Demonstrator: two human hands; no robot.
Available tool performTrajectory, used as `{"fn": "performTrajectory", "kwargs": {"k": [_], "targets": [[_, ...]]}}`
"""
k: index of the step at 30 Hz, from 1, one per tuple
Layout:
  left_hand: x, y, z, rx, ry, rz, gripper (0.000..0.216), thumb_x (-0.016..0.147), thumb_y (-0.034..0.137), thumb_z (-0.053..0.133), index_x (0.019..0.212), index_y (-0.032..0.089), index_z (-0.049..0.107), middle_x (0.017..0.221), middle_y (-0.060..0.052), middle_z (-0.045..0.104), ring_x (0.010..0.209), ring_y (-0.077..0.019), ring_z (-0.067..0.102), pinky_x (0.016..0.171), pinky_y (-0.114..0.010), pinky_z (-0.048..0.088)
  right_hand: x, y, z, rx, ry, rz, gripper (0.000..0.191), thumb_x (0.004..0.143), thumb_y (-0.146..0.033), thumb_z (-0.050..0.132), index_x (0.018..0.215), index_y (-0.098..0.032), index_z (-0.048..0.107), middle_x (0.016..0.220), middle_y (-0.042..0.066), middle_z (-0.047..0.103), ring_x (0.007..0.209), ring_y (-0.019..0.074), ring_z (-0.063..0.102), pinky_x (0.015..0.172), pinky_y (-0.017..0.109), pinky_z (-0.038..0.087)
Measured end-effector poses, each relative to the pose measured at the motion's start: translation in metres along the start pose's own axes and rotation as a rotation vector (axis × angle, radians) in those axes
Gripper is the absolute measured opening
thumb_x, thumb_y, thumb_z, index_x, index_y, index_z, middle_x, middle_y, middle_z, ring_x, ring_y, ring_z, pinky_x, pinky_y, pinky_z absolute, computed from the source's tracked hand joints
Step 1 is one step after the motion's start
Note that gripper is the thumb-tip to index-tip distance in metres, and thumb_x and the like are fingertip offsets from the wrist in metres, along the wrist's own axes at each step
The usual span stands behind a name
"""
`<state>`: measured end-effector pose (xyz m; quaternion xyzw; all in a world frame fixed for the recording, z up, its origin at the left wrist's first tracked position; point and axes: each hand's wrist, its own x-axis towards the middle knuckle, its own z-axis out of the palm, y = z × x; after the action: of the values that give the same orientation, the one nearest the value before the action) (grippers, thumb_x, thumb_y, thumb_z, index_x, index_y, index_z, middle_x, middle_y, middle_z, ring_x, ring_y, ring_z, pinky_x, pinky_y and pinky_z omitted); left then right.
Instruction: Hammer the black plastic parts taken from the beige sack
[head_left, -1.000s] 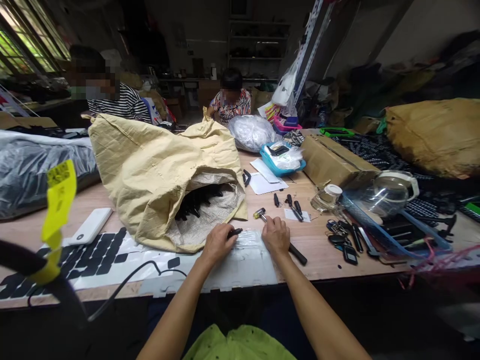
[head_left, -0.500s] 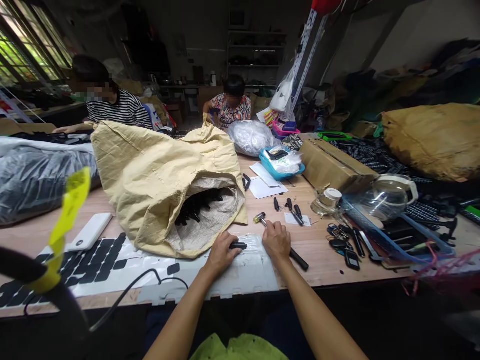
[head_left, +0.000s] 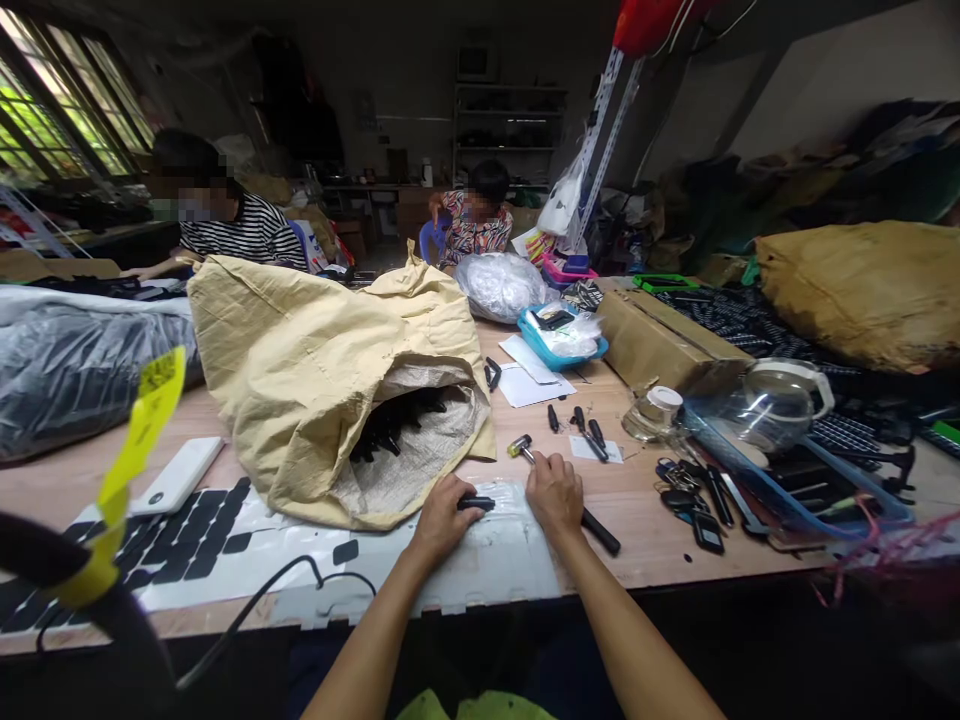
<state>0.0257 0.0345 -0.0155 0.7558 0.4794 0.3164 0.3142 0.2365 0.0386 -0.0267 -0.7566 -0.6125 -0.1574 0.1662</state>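
My left hand (head_left: pixel 444 520) is closed on a small black elongated part (head_left: pixel 477 503), whose exact kind I cannot make out. The part rests on a clear-wrapped pale mat (head_left: pixel 495 560) at the table's front edge. My right hand (head_left: pixel 556 492) is wrapped round the shaft of a small hammer (head_left: pixel 519 446). Its metal head points away to the left, and its black handle sticks out below my wrist. Just beyond my left hand lies a big beige cloth sack (head_left: pixel 322 350), its mouth facing me with black parts (head_left: pixel 394 425) inside.
Several screwdrivers (head_left: pixel 591 436), keys (head_left: pixel 679 500) and a blue-rimmed tool tray (head_left: pixel 885 510) lie to the right. Behind are a cardboard box (head_left: pixel 664 338) and a blue basket (head_left: pixel 566 352). A sheet of black stickers (head_left: pixel 202 540) lies left. Two people sit across the table.
Both hands stay nearly in place with the part and the hammer. The view has tilted slightly. The person at the far middle has shifted a little to the right.
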Motion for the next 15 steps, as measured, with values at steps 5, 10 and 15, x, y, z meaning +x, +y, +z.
{"fn": "performTrajectory", "kwargs": {"k": [5, 10, 15], "targets": [[0.0017, -0.0002, 0.0009, 0.005, -0.002, -0.034, 0.014, 0.071, 0.014, 0.074, 0.082, 0.022, 0.069, 0.086, -0.002, 0.063, 0.089, -0.0204, 0.058, 0.082, -0.033, 0.046, -0.0002, 0.0007, 0.0018, 0.000, -0.006, 0.001, 0.026, 0.088, -0.018, 0.053, 0.109, -0.023, 0.068, 0.088, 0.006, 0.056, 0.085, 0.0199, 0.048, 0.070, 0.030, 0.029], [0.0018, -0.0019, -0.0004, 0.001, -0.024, -0.023, 0.014, 0.072, 0.017, 0.074, 0.085, 0.023, 0.071, 0.086, -0.002, 0.063, 0.088, -0.0203, 0.058, 0.081, -0.033, 0.046, -0.0001, 0.0002, 0.0012, 0.000, -0.014, 0.013, 0.026, 0.089, -0.019, 0.053, 0.110, -0.023, 0.068, 0.089, 0.006, 0.057, 0.085, 0.0196, 0.048, 0.070, 0.030, 0.029], [0.0021, -0.0052, -0.0013, -0.014, -0.029, 0.002, 0.015, 0.074, 0.021, 0.072, 0.089, 0.024, 0.072, 0.087, -0.003, 0.063, 0.087, -0.0211, 0.058, 0.082, -0.034, 0.046, -0.0003, -0.0003, -0.0006, 0.016, -0.025, 0.006, 0.027, 0.089, -0.018, 0.052, 0.111, -0.022, 0.068, 0.090, 0.007, 0.056, 0.086, 0.0201, 0.049, 0.071, 0.031, 0.030]]}}
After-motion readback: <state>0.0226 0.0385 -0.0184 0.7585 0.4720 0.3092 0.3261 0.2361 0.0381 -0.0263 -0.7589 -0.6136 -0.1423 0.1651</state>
